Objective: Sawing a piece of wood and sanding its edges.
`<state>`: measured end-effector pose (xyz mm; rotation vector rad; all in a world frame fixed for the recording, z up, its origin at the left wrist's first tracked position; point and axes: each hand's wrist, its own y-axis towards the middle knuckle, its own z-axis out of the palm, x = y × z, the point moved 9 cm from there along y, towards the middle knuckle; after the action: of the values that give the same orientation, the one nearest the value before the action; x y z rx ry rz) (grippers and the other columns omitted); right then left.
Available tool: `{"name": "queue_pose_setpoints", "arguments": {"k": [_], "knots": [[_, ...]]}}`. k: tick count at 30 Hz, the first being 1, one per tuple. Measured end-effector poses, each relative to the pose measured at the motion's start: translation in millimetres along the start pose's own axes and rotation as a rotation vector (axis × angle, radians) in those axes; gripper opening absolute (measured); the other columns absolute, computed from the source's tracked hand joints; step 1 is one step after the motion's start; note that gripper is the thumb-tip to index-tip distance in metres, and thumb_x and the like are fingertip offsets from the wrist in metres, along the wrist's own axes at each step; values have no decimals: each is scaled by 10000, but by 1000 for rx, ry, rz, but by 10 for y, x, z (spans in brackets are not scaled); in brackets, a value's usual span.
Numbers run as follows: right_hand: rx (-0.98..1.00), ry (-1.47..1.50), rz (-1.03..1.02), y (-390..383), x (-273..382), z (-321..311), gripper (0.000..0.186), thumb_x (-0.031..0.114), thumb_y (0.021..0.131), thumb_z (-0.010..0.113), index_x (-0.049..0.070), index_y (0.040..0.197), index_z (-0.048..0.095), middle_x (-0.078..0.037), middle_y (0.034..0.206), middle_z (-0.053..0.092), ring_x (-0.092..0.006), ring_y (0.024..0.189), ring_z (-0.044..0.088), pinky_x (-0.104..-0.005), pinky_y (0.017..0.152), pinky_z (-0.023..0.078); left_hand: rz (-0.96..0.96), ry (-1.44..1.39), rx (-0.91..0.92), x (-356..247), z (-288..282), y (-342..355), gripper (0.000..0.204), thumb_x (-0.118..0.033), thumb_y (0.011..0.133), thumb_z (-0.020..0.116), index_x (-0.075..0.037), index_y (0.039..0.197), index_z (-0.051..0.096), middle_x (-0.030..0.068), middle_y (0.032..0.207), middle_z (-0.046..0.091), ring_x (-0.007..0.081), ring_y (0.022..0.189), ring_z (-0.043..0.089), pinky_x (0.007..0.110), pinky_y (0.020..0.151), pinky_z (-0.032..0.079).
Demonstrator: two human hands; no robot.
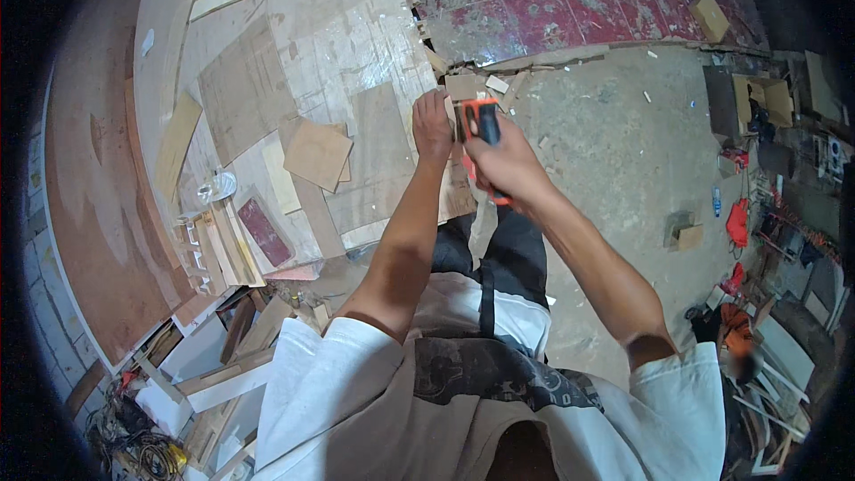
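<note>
My right hand (508, 160) is wrapped around the handle of an orange-and-black tool (488, 120), which looks like a nail gun; motion blurs it a little. Its left side is close against a narrow wooden piece (450, 111) at the right edge of the worktable (338, 27). My left hand (432, 129) grips that piece from the other side, fingers pressed together and pointing away from me. Much of the wooden piece is hidden by my hands and the tool. Beside my left wrist, a thin plywood sheet (381, 138) lies flat on the table.
Square wooden pieces (313, 153), a reddish-brown panel (264, 232) and stacked strips (218, 245) lie on the table to the left. Offcuts (232, 374) pile up at the lower left. A cardboard box (766, 100) and tangled tools stand right, beyond the concrete floor (614, 151).
</note>
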<state>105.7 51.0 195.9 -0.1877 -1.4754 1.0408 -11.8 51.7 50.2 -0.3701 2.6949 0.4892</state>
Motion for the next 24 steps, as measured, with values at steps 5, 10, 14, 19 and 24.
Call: {"name": "queue_pose_setpoints", "arguments": {"k": [5,10,14,19,24], "knots": [[-138,-125,-139,249,-439,-180,83,77,839,545,34,901,510,-55,663,523,-146,548,518,-314,508,416,28,-10,-14,-65,-28,-2,380,-68,730,599,-46,1105,542,112,1074,551,283,1064,515,383,964,395],[-201,-263,-359,934,-616,-121,160,63,817,534,44,972,498,-11,643,458,-115,520,464,-309,462,391,17,-25,-13,-87,-1,85,390,-44,729,589,-47,1116,540,117,1065,548,292,1054,514,381,957,403],[-149,-226,-222,306,-409,-45,186,93,836,557,22,1004,520,-70,686,518,-170,596,514,-341,553,428,-6,-49,-38,-29,-56,8,383,16,719,548,-50,1096,547,110,1068,554,290,1049,519,384,943,409],[-183,-259,-270,-537,-340,-60,368,38,822,540,-3,1186,510,-184,802,567,-290,723,598,-389,681,465,3,-55,-16,-75,-82,36,369,15,710,556,-50,1073,552,113,1059,564,289,1055,523,398,947,402],[-248,-256,-545,228,-698,-77,301,65,857,587,1,1145,527,-166,815,591,-198,739,578,-340,689,468,18,-74,14,-85,-33,19,359,-69,733,597,-46,1088,552,118,1074,562,301,1062,518,399,941,401]]}}
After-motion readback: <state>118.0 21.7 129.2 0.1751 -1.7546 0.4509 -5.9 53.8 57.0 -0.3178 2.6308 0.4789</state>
